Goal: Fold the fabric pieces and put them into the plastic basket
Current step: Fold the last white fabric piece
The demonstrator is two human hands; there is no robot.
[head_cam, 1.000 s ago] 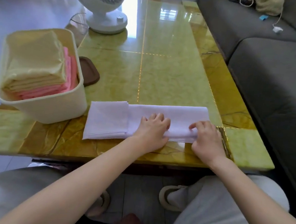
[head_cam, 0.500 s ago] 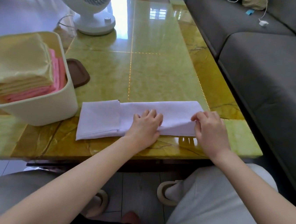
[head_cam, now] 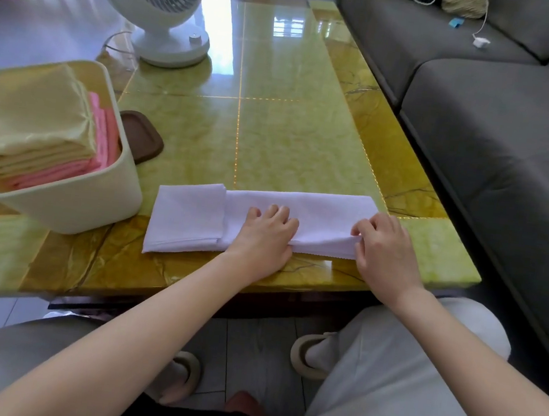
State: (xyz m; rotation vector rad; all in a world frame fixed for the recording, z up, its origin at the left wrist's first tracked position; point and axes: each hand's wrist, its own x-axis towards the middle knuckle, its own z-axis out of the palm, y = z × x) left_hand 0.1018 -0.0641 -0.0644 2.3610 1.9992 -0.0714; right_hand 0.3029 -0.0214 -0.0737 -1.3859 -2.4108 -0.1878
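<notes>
Smooth white fabric (head_cam: 326,213): left hand (head_cam: 265,237) presses, right hand (head_cam: 385,250) pinches.

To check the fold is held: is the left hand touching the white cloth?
Touching. The head view shows the left hand resting on the white cloth, with no gap.

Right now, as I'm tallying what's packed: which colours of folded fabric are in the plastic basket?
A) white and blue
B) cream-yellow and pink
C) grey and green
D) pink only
B: the plastic basket holds a cream-yellow stack with pink pieces beside it; the white fabric lies outside it on the table.
</notes>
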